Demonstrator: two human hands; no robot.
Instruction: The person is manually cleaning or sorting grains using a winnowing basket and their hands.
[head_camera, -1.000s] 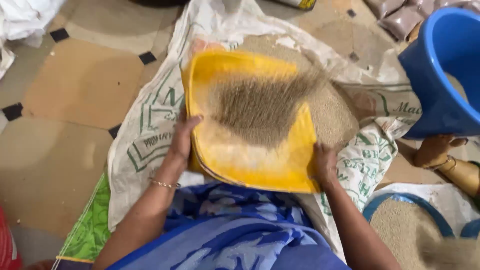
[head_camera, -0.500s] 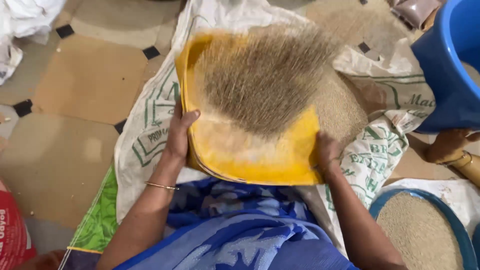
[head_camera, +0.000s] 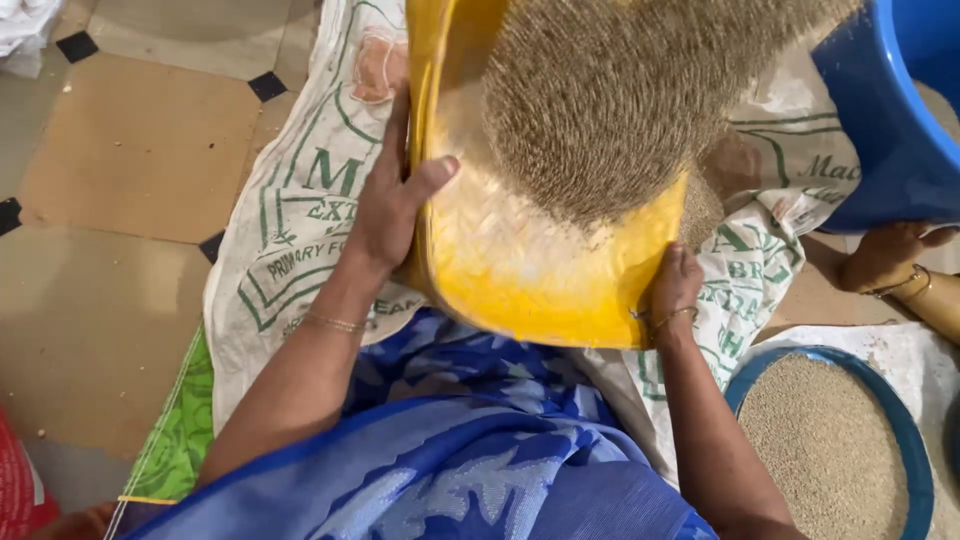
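Grain (head_camera: 620, 110) is lifting off the yellow winnowing tray (head_camera: 520, 270), both hands gripping its rim, left hand (head_camera: 395, 205) at nine o'clock, right hand (head_camera: 675, 290) at four, keeping it tilted over the sack (head_camera: 290, 250).

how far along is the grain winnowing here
Done: a blue basin at lower right already holds a level fill of grain. In hand: the left hand and right hand grip the yellow tray, tilted up, with grain spread across it. Left: that trayful, plus grain on the printed sack beside the tray.
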